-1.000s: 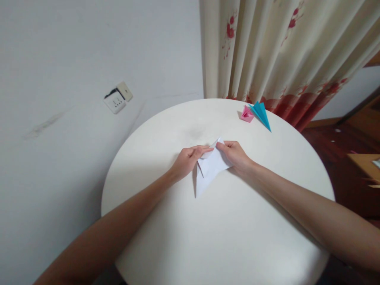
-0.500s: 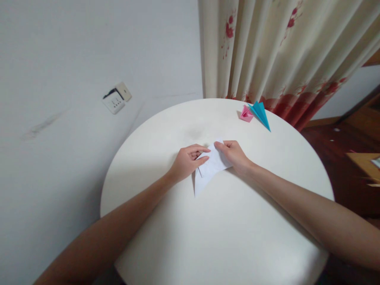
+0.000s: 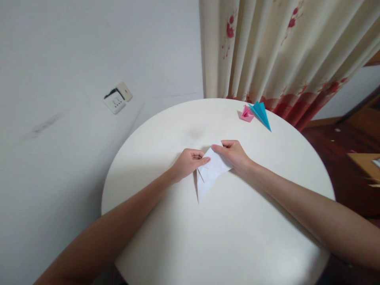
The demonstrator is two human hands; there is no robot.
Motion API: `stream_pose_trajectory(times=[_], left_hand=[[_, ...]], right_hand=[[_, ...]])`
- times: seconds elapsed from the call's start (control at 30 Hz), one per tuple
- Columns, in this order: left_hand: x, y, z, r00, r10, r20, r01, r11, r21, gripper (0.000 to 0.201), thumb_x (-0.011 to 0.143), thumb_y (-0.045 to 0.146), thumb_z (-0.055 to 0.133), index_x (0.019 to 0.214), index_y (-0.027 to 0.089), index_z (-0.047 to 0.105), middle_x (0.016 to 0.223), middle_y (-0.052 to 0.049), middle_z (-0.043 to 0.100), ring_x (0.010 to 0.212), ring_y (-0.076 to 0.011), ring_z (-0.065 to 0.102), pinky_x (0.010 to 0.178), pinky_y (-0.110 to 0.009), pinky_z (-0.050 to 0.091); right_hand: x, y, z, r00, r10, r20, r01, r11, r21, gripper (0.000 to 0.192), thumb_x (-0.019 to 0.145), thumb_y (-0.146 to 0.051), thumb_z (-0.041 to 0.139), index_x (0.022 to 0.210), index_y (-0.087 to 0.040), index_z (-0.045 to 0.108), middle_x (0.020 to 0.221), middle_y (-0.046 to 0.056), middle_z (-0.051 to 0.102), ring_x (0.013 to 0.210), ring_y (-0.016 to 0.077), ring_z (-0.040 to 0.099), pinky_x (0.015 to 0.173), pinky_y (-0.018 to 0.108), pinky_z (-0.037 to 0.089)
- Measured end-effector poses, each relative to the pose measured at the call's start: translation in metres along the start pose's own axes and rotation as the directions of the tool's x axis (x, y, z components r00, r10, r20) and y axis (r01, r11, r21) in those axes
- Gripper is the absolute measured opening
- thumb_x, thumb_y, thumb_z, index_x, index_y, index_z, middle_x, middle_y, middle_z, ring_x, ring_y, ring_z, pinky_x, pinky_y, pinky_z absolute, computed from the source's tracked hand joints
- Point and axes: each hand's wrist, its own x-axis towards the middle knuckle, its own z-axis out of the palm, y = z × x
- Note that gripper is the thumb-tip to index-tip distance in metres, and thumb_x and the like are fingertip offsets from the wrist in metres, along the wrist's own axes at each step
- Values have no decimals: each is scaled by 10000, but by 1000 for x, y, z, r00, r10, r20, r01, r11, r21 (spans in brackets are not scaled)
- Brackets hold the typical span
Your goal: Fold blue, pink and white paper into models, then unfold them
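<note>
Both hands meet at the middle of the frame: left hand (image 3: 187, 162) and right hand (image 3: 234, 154) pinch the upper edges of the white folded paper (image 3: 210, 174) on the round table (image 3: 184, 245). If one pinch slips, the crease can go crooked.

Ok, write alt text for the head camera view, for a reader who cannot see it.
Two bare hands fold a white paper on a round white table: the left hand presses its left edge, the right hand pinches its top. A pink paper figure and a blue paper figure lie at the far edge, before a flowered curtain.
</note>
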Motion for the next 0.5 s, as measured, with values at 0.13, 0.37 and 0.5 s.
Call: stream_pose_trajectory(times=[0.13, 0.37, 0.5], left_hand=[[-1, 2, 0, 999, -5, 45, 5, 1000, 0, 295, 745, 431, 770, 755, 142, 709, 715, -34, 708, 634, -149, 637, 596, -249, 448], [-2, 0, 0, 995, -18, 102, 22, 999, -37, 297, 773, 445, 748, 790, 150, 717, 766, -42, 726, 683, -166, 655, 640, -259, 469], [-2, -1, 1, 977, -43, 210, 50, 998, -31, 369, 826, 505, 676, 847, 143, 744, 802, -57, 738, 707, -192, 662, 666, -282, 481]], right_hand=[[0, -1, -1, 999, -7, -52, 10, 999, 43, 330, 666, -470, 784, 614, -166, 665, 561, 22, 653, 475, 145, 559, 453, 262, 386], [2, 0, -1, 996, -23, -81, 27, 998, 49, 338, 654, -487, 794, 630, -164, 694, 608, 42, 687, 514, 155, 584, 485, 270, 413], [2, 0, 0, 997, -27, -68, 30, 998, 48, 333, 656, -479, 799, 661, -155, 722, 621, 43, 693, 515, 154, 588, 484, 266, 418]])
